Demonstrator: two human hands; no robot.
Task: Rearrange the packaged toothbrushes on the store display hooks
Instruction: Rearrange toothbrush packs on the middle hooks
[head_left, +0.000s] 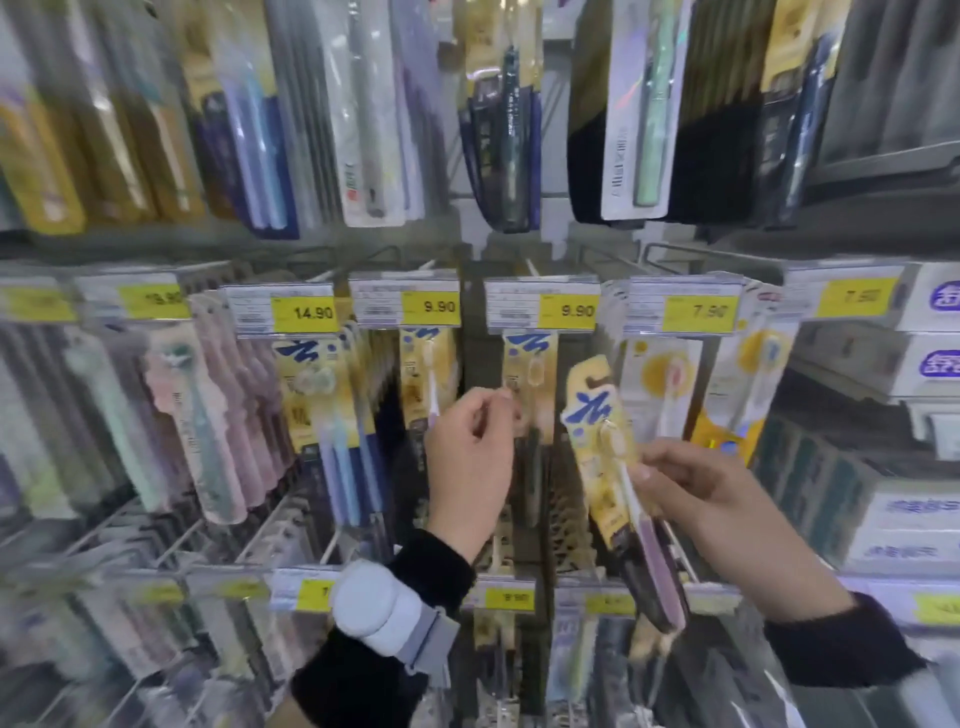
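A store display wall is filling the view, rows of packaged toothbrushes hanging from metal hooks behind yellow price tags. On the left, pink and green packs (192, 426) are hanging in a dense bunch, and just right of them a blue-handled pack (332, 421) is sitting under the 14.90 tag (306, 312).

Near the middle, the left hand (467, 467) is reaching up with its fingers curled and pinching at the front pack (530, 379) on the hook below the 9.90 tag (569, 310); blur is hiding whether the fingertips are actually gripping the card or only steadying it.

To the right, the right hand (696, 499) is closing thumb and fingers around a loose yellow toothbrush pack (608, 467), holding it tilted, hang-slot uppermost, just beside the hanging one and clear of any hook.

The step in hand is probably threading this loose pack onto the middle hook. Doing it well is likely meaning squaring the card upright, lining its slot with the hook tip, and letting the left hand keep the hanging pack back so the new one is sliding on without snagging.
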